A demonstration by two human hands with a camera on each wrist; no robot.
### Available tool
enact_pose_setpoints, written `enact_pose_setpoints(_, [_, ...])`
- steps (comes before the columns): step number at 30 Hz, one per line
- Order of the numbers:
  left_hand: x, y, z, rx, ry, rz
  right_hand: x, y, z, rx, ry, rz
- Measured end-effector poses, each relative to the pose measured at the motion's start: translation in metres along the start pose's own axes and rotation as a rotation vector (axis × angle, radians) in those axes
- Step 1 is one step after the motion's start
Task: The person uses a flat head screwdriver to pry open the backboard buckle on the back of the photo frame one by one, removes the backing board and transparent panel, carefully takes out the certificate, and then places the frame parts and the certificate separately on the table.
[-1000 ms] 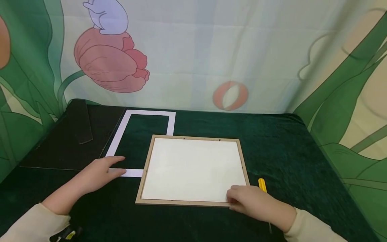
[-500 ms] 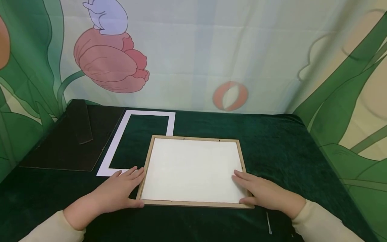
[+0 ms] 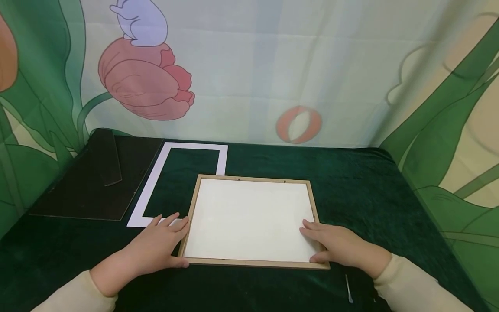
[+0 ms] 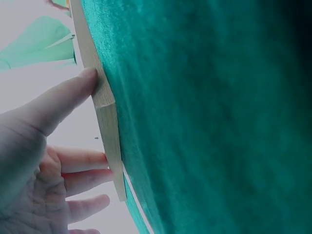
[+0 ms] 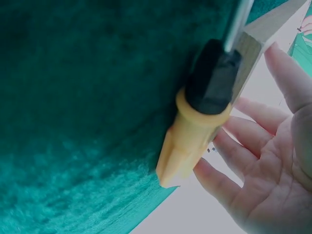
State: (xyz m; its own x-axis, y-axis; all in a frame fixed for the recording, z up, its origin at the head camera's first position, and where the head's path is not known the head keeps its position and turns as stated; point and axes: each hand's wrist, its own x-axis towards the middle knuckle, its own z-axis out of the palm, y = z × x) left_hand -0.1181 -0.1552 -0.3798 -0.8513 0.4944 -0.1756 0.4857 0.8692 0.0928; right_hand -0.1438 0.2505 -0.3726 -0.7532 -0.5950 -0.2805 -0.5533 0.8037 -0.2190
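A wooden picture frame lies flat in front of me with a white sheet inside its border. My left hand touches the frame's left side, thumb by the near left corner and fingers extended. On the opposite side, my right hand rests its fingertips over the right border and the sheet's edge, its thumb near the lower right corner. Beside that border lies a screwdriver with a yellow and black handle, mostly hidden by the right hand in the head view; only its metal shaft shows there.
A white rectangular mat border lies behind the frame on the left, partly covered by it and the left hand. Further left is a black backing board with its stand leg. Dark green cloth covers the table; a printed curtain hangs behind.
My left hand has come right from the mat border to the frame's left side. The right hand has changed from curled at the near right corner to fingers extended over the right border.
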Motion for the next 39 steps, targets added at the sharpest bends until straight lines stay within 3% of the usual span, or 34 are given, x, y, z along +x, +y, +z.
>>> enact_pose_setpoints(11, [0.001, 0.006, -0.006, 0.019, -0.005, 0.012, 0.006, -0.005, 0.001, -0.040, 0.011, 0.048])
enact_pose_setpoints(20, [0.000, 0.005, -0.007, 0.001, -0.012, 0.005, 0.019, -0.022, -0.001, -0.252, 0.202, -0.014])
enact_pose_setpoints(26, [0.002, 0.007, -0.008, -0.019, -0.007, 0.011, 0.026, -0.035, 0.002, -0.258, 0.203, 0.030])
enact_pose_setpoints(34, [0.005, 0.007, -0.009, 0.001, -0.024, -0.004, 0.020, -0.061, -0.005, -0.184, 0.288, -0.128])
enact_pose_setpoints(39, [0.005, 0.006, -0.009, 0.000, -0.031, -0.008, 0.016, -0.071, -0.010, -0.307, 0.357, -0.132])
